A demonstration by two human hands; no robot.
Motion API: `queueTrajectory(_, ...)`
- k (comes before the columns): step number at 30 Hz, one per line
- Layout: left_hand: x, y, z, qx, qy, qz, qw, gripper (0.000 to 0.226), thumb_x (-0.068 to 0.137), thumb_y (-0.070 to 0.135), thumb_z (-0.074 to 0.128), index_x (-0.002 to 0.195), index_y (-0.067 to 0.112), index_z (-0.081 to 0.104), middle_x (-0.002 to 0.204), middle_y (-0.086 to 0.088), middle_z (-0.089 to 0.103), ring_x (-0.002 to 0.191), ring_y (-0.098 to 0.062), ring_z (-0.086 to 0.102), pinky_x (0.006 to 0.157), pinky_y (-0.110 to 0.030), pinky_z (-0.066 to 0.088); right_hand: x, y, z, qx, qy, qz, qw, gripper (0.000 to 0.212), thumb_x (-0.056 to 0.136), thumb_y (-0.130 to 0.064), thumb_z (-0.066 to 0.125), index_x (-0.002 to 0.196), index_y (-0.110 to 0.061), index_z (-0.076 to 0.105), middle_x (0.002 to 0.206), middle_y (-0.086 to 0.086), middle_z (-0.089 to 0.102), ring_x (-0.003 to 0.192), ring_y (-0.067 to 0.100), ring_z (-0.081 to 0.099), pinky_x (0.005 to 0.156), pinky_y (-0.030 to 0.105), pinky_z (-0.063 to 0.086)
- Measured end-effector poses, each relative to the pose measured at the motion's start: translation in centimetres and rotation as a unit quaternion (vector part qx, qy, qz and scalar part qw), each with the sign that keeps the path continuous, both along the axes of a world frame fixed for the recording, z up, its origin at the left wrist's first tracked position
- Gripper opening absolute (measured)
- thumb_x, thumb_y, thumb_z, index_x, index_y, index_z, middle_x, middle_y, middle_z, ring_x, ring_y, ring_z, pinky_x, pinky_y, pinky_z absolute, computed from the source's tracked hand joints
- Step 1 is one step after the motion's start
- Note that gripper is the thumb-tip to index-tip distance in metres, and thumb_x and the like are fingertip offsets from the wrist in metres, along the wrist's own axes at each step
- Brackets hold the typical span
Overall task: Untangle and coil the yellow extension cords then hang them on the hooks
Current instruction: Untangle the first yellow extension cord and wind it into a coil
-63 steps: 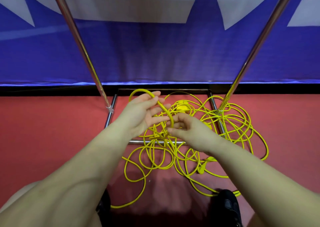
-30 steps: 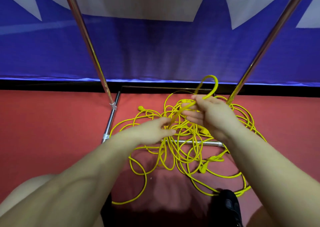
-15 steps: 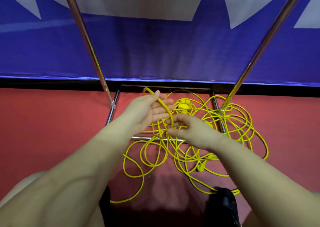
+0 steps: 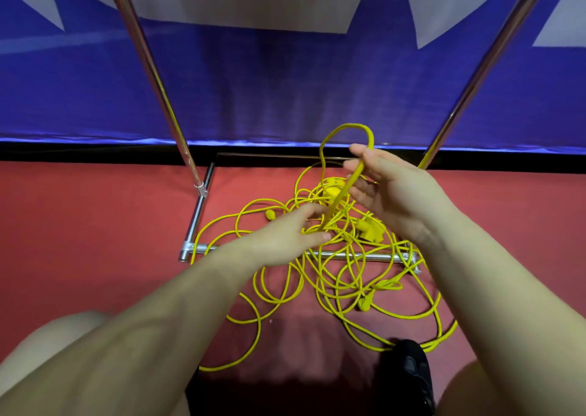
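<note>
A tangle of yellow extension cords [image 4: 336,276] lies on the red floor, draped over the base bars of a metal rack. My right hand [image 4: 390,190] holds up a loop of cord [image 4: 345,130] that arches above its fingers. Lower and to the left, my left hand [image 4: 285,235] pinches the same strand where it runs down into the pile. Yellow plugs [image 4: 371,231] lie in the heap under my right wrist. No hooks are in view.
Two slanted chrome rack poles [image 4: 152,66] [image 4: 494,54] rise on the left and right in front of a blue and white banner [image 4: 285,82]. The rack's base bar [image 4: 358,256] crosses under the cords. My black shoe [image 4: 409,374] stands at the lower right.
The loop has passed from my left hand to my right, which lifted it up and to the right. My left hand dropped down to the strand near the pile.
</note>
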State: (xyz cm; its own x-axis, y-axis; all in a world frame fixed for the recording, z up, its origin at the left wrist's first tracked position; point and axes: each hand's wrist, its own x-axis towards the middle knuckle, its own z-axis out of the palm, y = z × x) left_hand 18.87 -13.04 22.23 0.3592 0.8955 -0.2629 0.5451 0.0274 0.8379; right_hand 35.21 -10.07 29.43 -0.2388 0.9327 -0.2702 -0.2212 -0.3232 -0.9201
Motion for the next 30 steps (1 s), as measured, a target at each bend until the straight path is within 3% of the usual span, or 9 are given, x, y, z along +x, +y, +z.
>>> queueTrajectory(3,0.3,0.1,0.4,0.022,-0.011,-0.003,1.0,0.015,0.095,0.018,0.051,0.106,0.01,0.057,0.102,0.001,0.063,0.097,-0.012,0.058,0.09,-0.025,0.043,-0.2,0.1,-0.1,-0.026,0.017,-0.006,0.999,0.017,0.097,-0.024,0.045,0.094,-0.023,0.062,0.071,-0.01,0.072,0.059,0.0,0.064,0.062,0.015,0.054)
queueTrajectory(7,0.8,0.4,1.6,-0.02,-0.118,0.068,0.99,0.02,0.099,0.018,0.039,0.088,0.016,0.055,0.084,0.005,0.063,0.079,-0.007,0.056,0.076,-0.022,0.046,0.2,0.5,-0.7,0.003,-0.048,-0.016,0.999,0.017,0.095,-0.031,0.047,0.104,-0.023,0.06,0.097,-0.003,0.07,0.085,0.009,0.065,0.075,0.025,0.052)
queueTrajectory(11,-0.8,1.9,2.9,-0.053,-0.246,0.241,0.937,0.027,0.101,0.019,0.034,0.085,0.018,0.055,0.07,0.001,0.067,0.064,-0.01,0.066,0.07,-0.025,0.052,-0.5,-0.6,-2.6,0.031,-0.195,0.105,0.975,0.019,0.091,-0.038,0.053,0.104,-0.027,0.06,0.107,-0.003,0.067,0.097,0.009,0.062,0.082,0.025,0.047)
queueTrajectory(14,-2.0,2.5,4.0,-0.115,-0.336,0.273,0.894,0.029,0.101,0.022,0.032,0.088,0.016,0.056,0.055,0.006,0.067,0.056,-0.008,0.068,0.064,-0.022,0.053,-1.6,-1.9,-4.5,0.047,-0.251,0.203,0.945,0.029,0.088,-0.026,0.061,0.116,-0.019,0.058,0.103,-0.006,0.064,0.094,0.001,0.059,0.083,0.012,0.045)
queueTrajectory(17,-2.2,2.5,4.9,-0.147,-0.397,0.259,0.868,0.029,0.101,0.024,0.032,0.09,0.015,0.057,0.058,0.006,0.069,0.056,-0.006,0.068,0.053,-0.017,0.052,-2.2,-2.4,-5.5,0.052,-0.234,0.212,0.947,0.026,0.086,-0.013,0.064,0.11,-0.006,0.058,0.099,0.007,0.064,0.088,0.011,0.058,0.081,0.019,0.046)
queueTrajectory(20,-2.4,2.5,5.3,-0.148,-0.441,0.25,0.849,0.027,0.1,0.025,0.032,0.1,0.013,0.057,0.077,0.0,0.074,0.071,-0.011,0.071,0.059,-0.02,0.056,-2.3,-2.2,-5.3,0.083,-0.251,0.186,0.947,0.006,0.087,-0.014,0.062,0.088,-0.01,0.059,0.086,0.018,0.065,0.079,0.018,0.052,0.074,0.029,0.042)
queueTrajectory(23,-2.2,2.5,4.6,-0.135,-0.359,0.216,0.898,0.031,0.1,0.031,0.032,0.116,0.017,0.053,0.106,-0.005,0.067,0.098,-0.019,0.065,0.083,-0.032,0.053,-2.3,-1.6,-3.6,0.063,-0.168,0.088,0.98,0.012,0.094,-0.018,0.052,0.083,-0.014,0.055,0.077,0.005,0.07,0.063,0.01,0.063,0.064,0.021,0.051)
queueTrajectory(26,-1.0,1.4,3.5,-0.137,-0.185,0.126,0.965,0.033,0.099,0.039,0.028,0.103,0.026,0.059,0.106,-0.001,0.066,0.103,-0.019,0.06,0.102,-0.04,0.04,-0.9,0.0,-2.1,-0.02,-0.002,-0.041,0.999,0.02,0.097,-0.026,0.044,0.084,-0.017,0.057,0.061,-0.007,0.068,0.053,0.003,0.064,0.052,0.017,0.053)
queueTrajectory(30,0.0,-0.2,2.7,-0.194,-0.083,-0.013,0.977,0.036,0.098,0.042,0.028,0.092,0.027,0.06,0.093,0.002,0.067,0.09,-0.014,0.062,0.095,-0.033,0.044,1.0,1.3,-1.0,-0.096,0.12,-0.16,0.975,0.022,0.098,-0.026,0.044,0.081,-0.015,0.053,0.053,-0.006,0.066,0.048,0.004,0.065,0.045,0.018,0.051)
